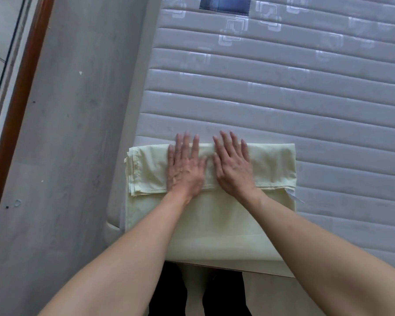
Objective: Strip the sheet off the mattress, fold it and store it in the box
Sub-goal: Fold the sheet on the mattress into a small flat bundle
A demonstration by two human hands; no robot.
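A pale yellow sheet (214, 222), folded into a thick rectangle, lies on the near left corner of the bare quilted mattress (283, 92). Its upper part is doubled over, with the stacked hems showing along the left side. My left hand (184, 166) and my right hand (233, 164) lie flat side by side on the doubled-over part, fingers straight and pointing away from me, fingertips reaching just past the far fold. No box is in view.
Grey floor (78, 133) runs along the left of the mattress, bounded by a brown wooden frame (21, 92) at the far left. A dark blue label (225, 4) sits at the mattress's far end. My dark trouser legs show below the mattress edge.
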